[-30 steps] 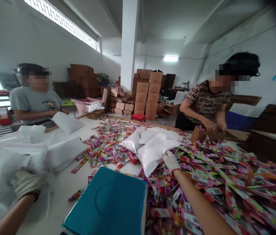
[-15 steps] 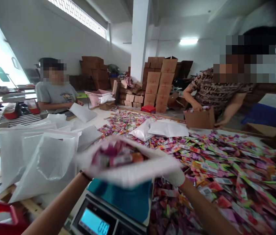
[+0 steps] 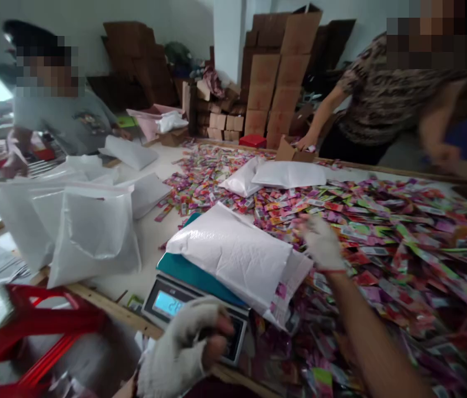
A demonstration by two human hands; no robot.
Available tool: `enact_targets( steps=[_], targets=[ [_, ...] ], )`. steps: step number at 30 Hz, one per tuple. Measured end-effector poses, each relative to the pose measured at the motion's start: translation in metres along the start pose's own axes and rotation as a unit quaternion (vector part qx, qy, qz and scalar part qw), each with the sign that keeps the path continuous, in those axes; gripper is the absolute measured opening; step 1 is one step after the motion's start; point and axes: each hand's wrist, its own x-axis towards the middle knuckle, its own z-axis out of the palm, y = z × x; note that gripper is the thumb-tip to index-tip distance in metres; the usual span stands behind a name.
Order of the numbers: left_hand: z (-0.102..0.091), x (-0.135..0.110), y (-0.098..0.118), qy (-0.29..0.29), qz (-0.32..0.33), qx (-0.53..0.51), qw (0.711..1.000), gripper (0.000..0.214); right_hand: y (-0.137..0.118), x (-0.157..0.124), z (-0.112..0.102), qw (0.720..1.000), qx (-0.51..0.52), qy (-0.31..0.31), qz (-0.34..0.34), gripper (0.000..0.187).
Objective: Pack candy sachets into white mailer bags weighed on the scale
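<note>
A filled white plastic bag (image 3: 235, 255) lies on the teal platform of a digital scale (image 3: 183, 301) at the table's near edge. My left hand (image 3: 183, 348), in a white fingerless glove, rests loosely curled against the front of the scale beside its lit display, holding nothing. My right hand (image 3: 322, 243), also gloved, reaches into the heap of small colourful sachets (image 3: 382, 232) to the right of the bag; motion blur hides whether it grips any.
Empty white bags (image 3: 88, 226) stand at the left. Two more filled bags (image 3: 274, 174) lie mid-table. A red stool (image 3: 30, 326) is at the lower left. One person sits at the far left (image 3: 63, 119); another (image 3: 382, 105) bends over a cardboard box (image 3: 293, 152). Stacked cartons (image 3: 270, 83) stand behind.
The bag of sachets I held in both hands now lies on the scale. My left hand dropped to the scale's front; my right hand moved into the sachet pile. The view tilted down.
</note>
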Motion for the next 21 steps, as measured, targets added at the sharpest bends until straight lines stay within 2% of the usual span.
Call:
enact_targets(
  steps=[1,2,3,4,6,8,9,11,12,14,17,21],
  targets=[
    [0.011,-0.002,0.001,-0.105,-0.022,-0.08,0.991,0.028,0.003,-0.011,-0.012,1.0,-0.004,0.022,0.007,0.034],
    [0.025,-0.001,-0.001,-0.193,-0.045,-0.144,0.97,0.034,0.007,-0.024,-0.025,0.999,-0.012,0.051,0.008,0.035],
    [0.042,0.001,-0.007,-0.265,-0.072,-0.188,0.943,0.038,0.01,-0.039,-0.036,0.996,-0.036,0.074,0.015,0.035],
    [0.062,0.004,-0.017,-0.306,-0.091,-0.208,0.925,0.039,0.012,-0.055,-0.047,0.995,-0.074,0.05,0.038,0.036],
    [0.108,0.009,-0.044,-0.361,-0.092,-0.193,0.908,0.033,0.017,-0.084,-0.061,0.988,-0.126,-0.061,0.072,0.039],
    [0.156,0.012,-0.075,-0.388,-0.08,-0.145,0.907,0.021,0.018,-0.105,-0.063,0.967,-0.186,-0.167,0.053,0.04],
    [0.178,0.012,-0.09,-0.411,-0.074,-0.125,0.9,0.021,0.017,-0.112,-0.061,0.956,-0.216,-0.195,0.025,0.041],
    [0.209,0.01,-0.111,-0.423,-0.082,-0.095,0.898,0.02,0.012,-0.117,-0.049,0.94,-0.266,-0.213,-0.027,0.044],
    [0.218,0.009,-0.118,-0.424,-0.086,-0.082,0.898,0.021,0.008,-0.116,-0.042,0.934,-0.279,-0.219,-0.042,0.046],
    [0.225,0.007,-0.125,-0.421,-0.085,-0.054,0.902,0.022,0.0,-0.111,-0.027,0.923,-0.284,-0.256,-0.053,0.052],
    [0.221,0.007,-0.126,-0.427,-0.064,-0.017,0.902,0.029,-0.006,-0.102,-0.01,0.907,-0.283,-0.309,-0.043,0.059],
    [0.222,0.009,-0.132,-0.447,-0.034,0.019,0.893,0.035,0.004,-0.099,0.002,0.904,-0.281,-0.321,-0.036,0.056]
  ],
)
